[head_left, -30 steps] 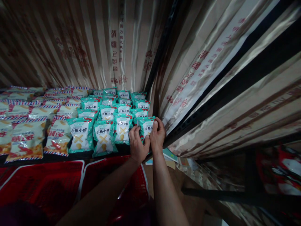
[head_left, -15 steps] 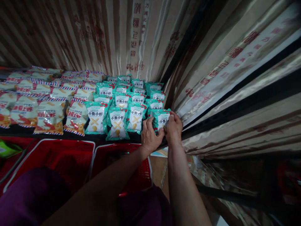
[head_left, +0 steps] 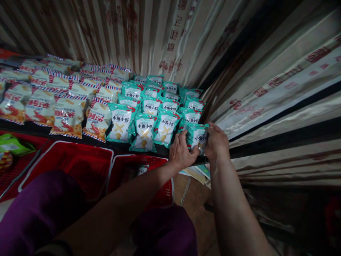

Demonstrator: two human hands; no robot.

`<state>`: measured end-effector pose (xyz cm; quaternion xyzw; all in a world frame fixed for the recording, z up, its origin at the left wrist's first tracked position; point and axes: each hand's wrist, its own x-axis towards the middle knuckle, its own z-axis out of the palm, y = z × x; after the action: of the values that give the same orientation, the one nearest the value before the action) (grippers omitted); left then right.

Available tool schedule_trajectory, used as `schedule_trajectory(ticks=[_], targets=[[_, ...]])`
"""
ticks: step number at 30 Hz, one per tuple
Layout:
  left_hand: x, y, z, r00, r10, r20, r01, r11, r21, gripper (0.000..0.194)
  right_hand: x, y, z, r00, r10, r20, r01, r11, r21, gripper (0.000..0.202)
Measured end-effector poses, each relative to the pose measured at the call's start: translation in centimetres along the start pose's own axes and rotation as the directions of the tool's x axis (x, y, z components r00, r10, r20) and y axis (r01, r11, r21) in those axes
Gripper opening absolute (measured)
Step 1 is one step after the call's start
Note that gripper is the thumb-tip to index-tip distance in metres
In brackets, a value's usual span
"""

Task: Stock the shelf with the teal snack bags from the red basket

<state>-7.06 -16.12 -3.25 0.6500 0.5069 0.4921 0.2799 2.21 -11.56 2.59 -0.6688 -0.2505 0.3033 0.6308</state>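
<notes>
At the far left, a green packet (head_left: 17,145) lay in a red basket. Above it on the black shelf (head_left: 42,132), cream bags with striped ends (head_left: 68,115) stood in rows, their printed faces toward the person. Next came a middle basket (head_left: 64,160) and a right basket (head_left: 157,161), below the shelf front. Teal-edged bags (head_left: 144,129) filled the next rows, most of them upright.

The left forearm slanted up from the lower left, its wrist bent a little. The left hand (head_left: 182,151) showed its back, fingers curled against the left side of the held bag (head_left: 197,133), thumb stretched across to its lower front. That grip was closed on the bag.

The held bag was at the right front corner of the shelf rows, just in front of another teal-edged bag. Its printed face turned to the person, the crimped end uppermost; its long axis ran roughly upright.

The right forearm rose steeply from the lower right, leaning left. The right hand (head_left: 217,142) cupped the bag's right edge, also gripping it, some fingers hidden. Beyond it hung a pleated curtain (head_left: 279,89).
</notes>
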Motion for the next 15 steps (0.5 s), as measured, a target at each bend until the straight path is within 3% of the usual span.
schedule_trajectory(ticks=[15], targets=[[-0.2, -0.3, 0.2, 0.999, 0.054, 0.005, -0.054, 0.998, 0.014, 0.074, 1.8, 3.5, -0.9, 0.992, -0.119, 0.036, 0.122, 0.988, -0.094, 0.043]])
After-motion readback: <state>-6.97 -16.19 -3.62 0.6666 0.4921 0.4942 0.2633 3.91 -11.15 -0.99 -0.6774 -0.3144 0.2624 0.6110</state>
